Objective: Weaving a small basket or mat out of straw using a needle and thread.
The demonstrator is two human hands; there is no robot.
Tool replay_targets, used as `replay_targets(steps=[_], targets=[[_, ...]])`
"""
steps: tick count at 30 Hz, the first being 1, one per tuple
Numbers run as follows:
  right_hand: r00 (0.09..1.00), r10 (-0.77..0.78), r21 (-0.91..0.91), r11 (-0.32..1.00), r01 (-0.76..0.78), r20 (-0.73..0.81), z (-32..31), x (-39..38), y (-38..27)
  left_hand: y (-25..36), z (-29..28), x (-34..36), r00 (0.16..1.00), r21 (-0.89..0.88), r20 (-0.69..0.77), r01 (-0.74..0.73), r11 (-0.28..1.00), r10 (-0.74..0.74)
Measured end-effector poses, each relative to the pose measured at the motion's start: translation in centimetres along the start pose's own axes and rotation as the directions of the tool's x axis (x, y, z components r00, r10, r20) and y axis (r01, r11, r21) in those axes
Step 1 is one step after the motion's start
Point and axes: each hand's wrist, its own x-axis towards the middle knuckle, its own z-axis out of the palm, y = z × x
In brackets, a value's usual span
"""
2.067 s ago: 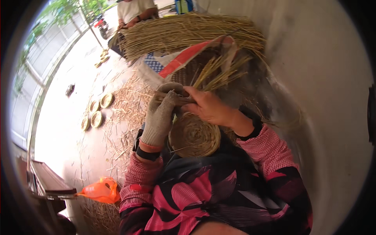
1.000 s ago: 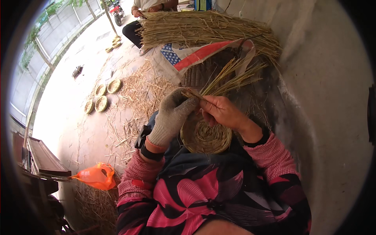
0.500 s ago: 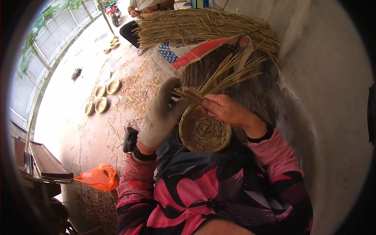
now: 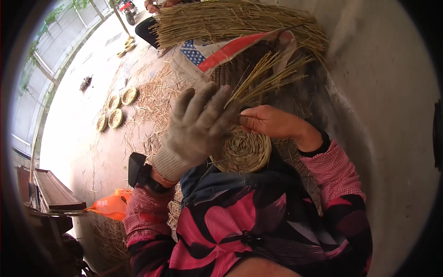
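Dry, yellow-brown straw makes up the round woven basket (image 4: 247, 150), which sits on the person's lap, near the far edge of the dark blue cloth (image 4: 198, 182), its coiled inside facing up. The left hand (image 4: 196, 127), in a pale knitted glove, hangs over the basket's left rim with its fingers spread, a little blurred; it seems to grasp nothing, though its palm side is hidden. The bare right hand (image 4: 272, 122) is above the basket's far right rim, thumb and forefinger pressed together, pinching what looks like a thin straw strand (image 4: 241, 115) (the glove hides part of it). Just beyond the fingertips a loose bunch of stalks (image 4: 270, 83) fans out to the far right, across a sack with a red stripe (image 4: 235, 51). Whether those stalks are fixed to the rim, I cannot tell.

The basket should handle as light and springy, rough rather than slippery, stiffest along its coils; the rim is likely the best place to steady it. The strand is probably limp and easily split, so a pinch close to its end, without a sharp bend, would suit it.

A large straw sheaf (image 4: 240, 23) lies beyond the sack, and four shallow baskets (image 4: 115, 118) rest on the floor (image 4: 87, 152) to the left.
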Motion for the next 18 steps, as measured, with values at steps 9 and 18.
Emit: replay_targets(steps=[9, 18], targets=[[0.999, -0.044, -0.099, 0.994, 0.042, -0.016, 2.2, -0.8, -0.3, 1.7, 1.8, -2.2, 0.931, -0.188, 0.361, 0.136, 0.973, -0.060], [0.979, -0.110, -0.019, 0.994, 0.109, -0.171, 4.5, -0.9, 0.6, 2.2, 1.4, -3.8, 0.829, -0.569, 0.476, 0.546, 0.615, -0.295]])
